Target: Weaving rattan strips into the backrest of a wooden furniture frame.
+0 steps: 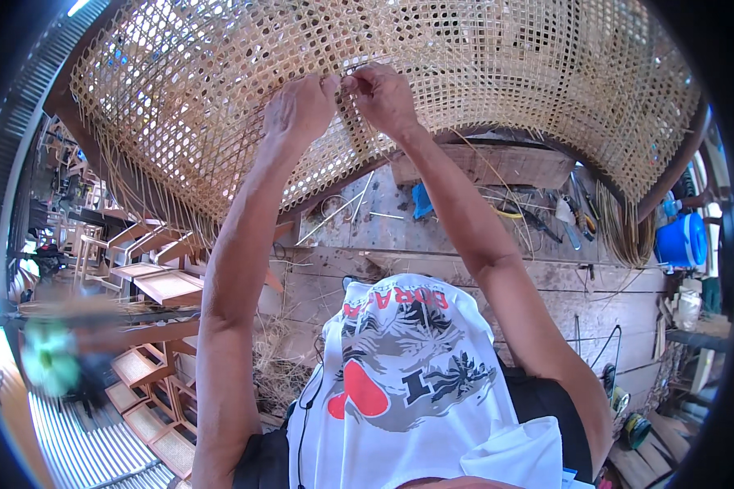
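Note:
A wide panel of woven cane [497, 85] in a curved dark wooden frame [620, 183] spreads across the far side, with loose strand ends hanging along its near left edge. Both my hands are at the weave near its middle, close together. My left hand [303, 106] has its fingers closed, thumb and forefinger pinching at a thin cane strand. Just to the right, my right hand [385, 99] pinches a strand between thumb and curled forefinger. The strand is very thin and mostly hidden by the fingertips.
Below the panel, a wooden bench [465, 204] bears a wooden block [514, 165], a blue scrap [422, 200] and hand tools [538, 224]. A cane bundle [628, 228] hangs near a blue bucket [682, 240] at right. Wooden chair frames [159, 281] crowd the left; shavings [281, 359] lie below.

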Available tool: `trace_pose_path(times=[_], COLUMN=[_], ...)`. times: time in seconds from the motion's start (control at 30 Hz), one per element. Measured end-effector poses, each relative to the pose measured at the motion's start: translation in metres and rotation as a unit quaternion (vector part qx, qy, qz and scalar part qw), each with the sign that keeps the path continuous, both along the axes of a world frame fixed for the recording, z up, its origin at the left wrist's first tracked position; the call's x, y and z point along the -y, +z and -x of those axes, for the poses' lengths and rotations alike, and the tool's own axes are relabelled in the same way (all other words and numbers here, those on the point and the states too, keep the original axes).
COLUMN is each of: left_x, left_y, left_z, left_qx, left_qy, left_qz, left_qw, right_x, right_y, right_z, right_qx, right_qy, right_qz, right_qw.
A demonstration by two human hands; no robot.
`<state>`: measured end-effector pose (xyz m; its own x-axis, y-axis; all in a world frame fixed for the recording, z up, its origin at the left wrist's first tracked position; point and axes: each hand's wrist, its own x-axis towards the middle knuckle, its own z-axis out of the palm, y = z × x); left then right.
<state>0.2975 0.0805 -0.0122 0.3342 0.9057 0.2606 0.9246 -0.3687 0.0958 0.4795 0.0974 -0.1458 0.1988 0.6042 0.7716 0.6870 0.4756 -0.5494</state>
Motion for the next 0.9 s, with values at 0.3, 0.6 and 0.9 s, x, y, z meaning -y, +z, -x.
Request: trace_pose_path(times=[0.3, 0.6, 0.9], left_x=[0.005, -0.029, 0.052], left_y=[0.008, 0.117, 0.078], left_z=[0.0, 0.274, 0.054], left_qx=[-0.066, -0.142, -0.069], left_qy=[0.019, -0.006, -0.089], left_qz=[0.025, -0.282, -0.191], left_qw=[0.997, 0.949, 0.975], right_x=[0.019, 0.039, 0.048], right_y=[0.019, 0.008, -0.077], right_z=[0.012, 0.029, -0.069], right_qx=[0.123, 0.171, -0.39], right_qy=[-0.063, -0.061, 0.094], right_qz=[0.012, -0.075, 0.353], right_qw=[0.99, 0.98, 0.846])
